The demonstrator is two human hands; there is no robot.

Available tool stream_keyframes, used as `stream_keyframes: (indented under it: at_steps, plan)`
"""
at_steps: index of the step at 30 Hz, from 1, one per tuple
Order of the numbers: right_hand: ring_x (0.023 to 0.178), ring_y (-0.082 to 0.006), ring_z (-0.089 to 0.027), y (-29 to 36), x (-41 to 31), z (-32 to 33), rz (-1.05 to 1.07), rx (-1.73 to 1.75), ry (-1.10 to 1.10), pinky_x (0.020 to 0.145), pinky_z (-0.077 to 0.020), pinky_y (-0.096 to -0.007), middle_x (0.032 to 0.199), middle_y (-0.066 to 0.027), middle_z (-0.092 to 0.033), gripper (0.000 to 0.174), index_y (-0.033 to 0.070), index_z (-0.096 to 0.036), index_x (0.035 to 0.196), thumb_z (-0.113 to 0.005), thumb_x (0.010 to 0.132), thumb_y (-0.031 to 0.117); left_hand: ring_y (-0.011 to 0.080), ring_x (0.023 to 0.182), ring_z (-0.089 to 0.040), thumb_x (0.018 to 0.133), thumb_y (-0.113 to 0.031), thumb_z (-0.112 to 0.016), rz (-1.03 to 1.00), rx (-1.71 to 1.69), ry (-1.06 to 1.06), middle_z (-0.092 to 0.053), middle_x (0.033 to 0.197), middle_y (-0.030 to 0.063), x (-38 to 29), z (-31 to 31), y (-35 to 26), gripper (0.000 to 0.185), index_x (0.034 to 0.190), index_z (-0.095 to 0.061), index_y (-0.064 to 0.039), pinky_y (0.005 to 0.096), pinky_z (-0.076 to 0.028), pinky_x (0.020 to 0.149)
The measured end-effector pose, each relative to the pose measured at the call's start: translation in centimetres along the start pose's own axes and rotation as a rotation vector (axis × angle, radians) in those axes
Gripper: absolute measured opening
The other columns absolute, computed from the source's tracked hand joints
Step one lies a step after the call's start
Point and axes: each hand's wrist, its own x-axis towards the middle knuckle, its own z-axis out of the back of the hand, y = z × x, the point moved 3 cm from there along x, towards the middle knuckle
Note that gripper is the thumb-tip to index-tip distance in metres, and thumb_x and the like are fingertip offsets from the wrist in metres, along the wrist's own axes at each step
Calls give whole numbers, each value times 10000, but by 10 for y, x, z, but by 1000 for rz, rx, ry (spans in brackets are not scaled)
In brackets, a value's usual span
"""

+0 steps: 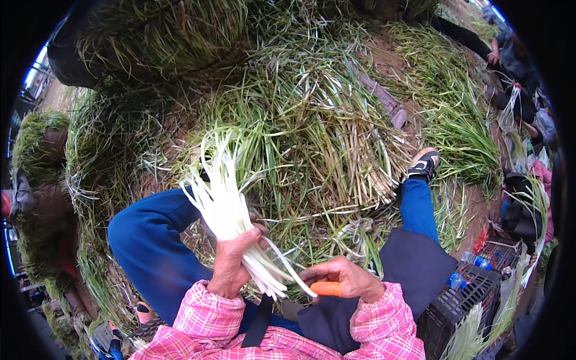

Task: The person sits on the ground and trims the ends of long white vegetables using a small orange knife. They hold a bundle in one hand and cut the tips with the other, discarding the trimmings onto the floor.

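Note:
My left hand [236, 258] grips a bundle of pale stalks [225, 198], probably garlic chives or a similar leafy vegetable. Their leafy tops fan out up and to the left, while the white root ends point down towards my lap. One white stalk [292, 267] stands apart from the others, and the fingertips of my right hand [344, 281] are at its lower end. An orange finger cot [326, 288] covers one digit of that hand. Just beyond my hands lies a heap of green and yellowed stalks [333, 148] on the ground.
Large bundles of greens [171, 40] stand at the far left, with more at the left edge [40, 135]. Black plastic crates [463, 292] with water bottles [456, 281] are at the right. Co-workers [517, 58] sit along the right edge. My shoe [424, 163] rests beside the heap.

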Motion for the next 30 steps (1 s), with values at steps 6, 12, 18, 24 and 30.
stream_keyframes:
  at_steps: [6, 12, 18, 24, 30]
  plan:
    - [635, -44, -493, -7, 22, -1, 37, -187, -107, 557, -409, -218, 748, -2, -579, 177, -5, -575, 973, -520, 825, 76, 191, 725, -567, 690, -8, -639, 14, 54, -19, -582, 822, 116, 2, -3, 10, 431, 1073, -442, 9, 288, -491, 630]
    - [624, -49, -473, 2, 29, 6, 67, -135, -142, 548, -399, -226, 677, -13, -576, 141, -2, -583, 908, -507, 852, 102, 234, 759, -572, 687, 7, -620, 88, 37, 16, -575, 815, 130, 9, -7, 22, 438, 1078, -422, 9, 349, -503, 665]
    - [479, -116, -481, 11, 36, 17, 143, -512, -234, 453, -385, -278, 570, -83, -534, 127, 2, -591, 803, -566, 804, 126, 232, 699, -563, 666, -46, -652, 129, 88, -19, -561, 761, 143, 14, -11, 29, 470, 1062, -409, 18, 332, -480, 621]
    - [609, -298, -555, 65, 38, 153, 292, -863, -818, 560, -459, -378, 720, -174, -570, 203, -22, -582, 809, -470, 825, 147, 236, 596, -552, 642, -67, -673, 282, 7, 60, -548, 687, 156, 10, -14, 37, 512, 1065, -401, 32, 322, -464, 545]
    - [835, -387, -552, 101, 69, 292, 534, -1278, -1315, 716, -458, -425, 937, -206, -559, 217, 0, -580, 957, -467, 796, 92, 286, 582, -557, 631, -48, -671, 367, -218, 95, -577, 769, 241, 11, -10, 38, 646, 1190, -353, 21, 386, -461, 573]
